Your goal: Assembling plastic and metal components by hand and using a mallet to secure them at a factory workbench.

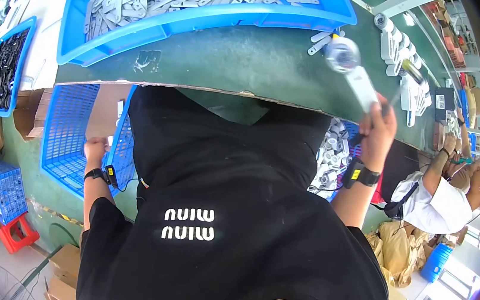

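My right hand point(379, 127) is closed round the lower end of a white handle, which carries a round clear head; together they look like a magnifying glass point(359, 88). It is tilted over the green table point(229, 61), blurred by motion. Dark bits show beside these fingers, too unclear to name. On the left, my left hand point(95, 150) reaches into a blue mesh basket point(60, 127), its fingers curled against a small white piece point(109, 140). Beyond the right hand's magnifying glass, a few flat grey handle pieces point(318, 45) lie on the table.
A blue bin point(206, 21) heaped with grey handle pieces stands ahead. White round-headed parts point(398, 49) and a screwdriver-like tool point(412, 71) lie at the right. A basket of white parts point(332, 156) is by my right forearm; a co-worker point(437, 197) sits beyond. A black-filled tray point(7, 67) is far left.
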A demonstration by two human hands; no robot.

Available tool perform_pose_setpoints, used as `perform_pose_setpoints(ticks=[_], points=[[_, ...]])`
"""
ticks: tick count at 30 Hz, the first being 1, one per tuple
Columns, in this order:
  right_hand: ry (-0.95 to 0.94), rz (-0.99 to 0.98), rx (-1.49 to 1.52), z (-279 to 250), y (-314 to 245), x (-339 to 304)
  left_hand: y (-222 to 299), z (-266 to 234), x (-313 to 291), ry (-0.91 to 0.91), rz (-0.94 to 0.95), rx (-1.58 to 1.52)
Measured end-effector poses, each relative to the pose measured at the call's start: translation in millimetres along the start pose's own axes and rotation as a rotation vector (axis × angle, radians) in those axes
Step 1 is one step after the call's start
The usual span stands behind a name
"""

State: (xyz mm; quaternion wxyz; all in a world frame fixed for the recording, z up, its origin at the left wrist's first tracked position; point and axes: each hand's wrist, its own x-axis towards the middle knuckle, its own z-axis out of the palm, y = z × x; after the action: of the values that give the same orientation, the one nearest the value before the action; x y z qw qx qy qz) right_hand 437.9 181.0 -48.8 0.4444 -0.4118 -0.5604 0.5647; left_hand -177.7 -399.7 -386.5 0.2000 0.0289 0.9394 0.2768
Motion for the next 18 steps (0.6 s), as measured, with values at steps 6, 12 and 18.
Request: perform_pose_setpoints(ticks=[6,12,18], points=[[-0.215,0.206,-0.174,92,-4,-21,183,-1,-52,-0.483,0.301,0.336],[-0.341,0.151,-0.273,123,-7,-10,422,-101,-220,-1.210,0.642,-0.232],[-0.397,0.158,-0.061,126,-2,-3,543,-97,-212,-0.110,1.469,0.152]])
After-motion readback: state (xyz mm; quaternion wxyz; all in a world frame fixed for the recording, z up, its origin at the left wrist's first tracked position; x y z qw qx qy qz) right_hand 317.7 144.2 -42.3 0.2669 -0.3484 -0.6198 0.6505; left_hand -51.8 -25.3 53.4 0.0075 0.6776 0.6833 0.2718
